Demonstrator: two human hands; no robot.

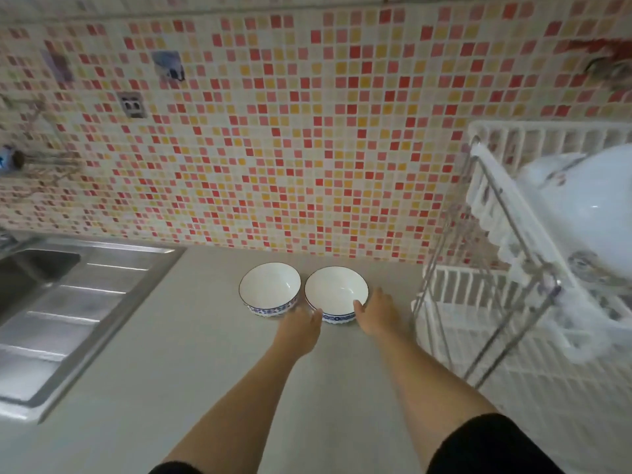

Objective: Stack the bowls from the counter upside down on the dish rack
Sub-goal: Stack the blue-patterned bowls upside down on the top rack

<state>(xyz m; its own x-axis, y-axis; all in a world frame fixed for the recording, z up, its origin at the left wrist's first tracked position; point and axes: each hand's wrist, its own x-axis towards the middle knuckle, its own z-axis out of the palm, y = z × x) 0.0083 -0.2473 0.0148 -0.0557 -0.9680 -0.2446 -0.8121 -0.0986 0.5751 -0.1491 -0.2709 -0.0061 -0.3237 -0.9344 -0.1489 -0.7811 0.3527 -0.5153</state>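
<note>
Head view shows two round, glossy white bowls with blue patterned bands, upright and touching near the bench's back edge. Your left hand [301, 328] and right hand [378, 314] flank the right bowl [336, 292], thumbs on its rim, each grip open around its sides. Beside it sits the left bowl [269, 288]. A white slatted dish rack [485, 295] stands at the right edge.

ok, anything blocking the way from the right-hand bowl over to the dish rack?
Nothing visible. Both hands, left hand and right hand, flank the white blue-banded bowl. Bare grey counter lies between it and the white wire dish rack. The second white bowl sits on the far side, away from the rack.
</note>
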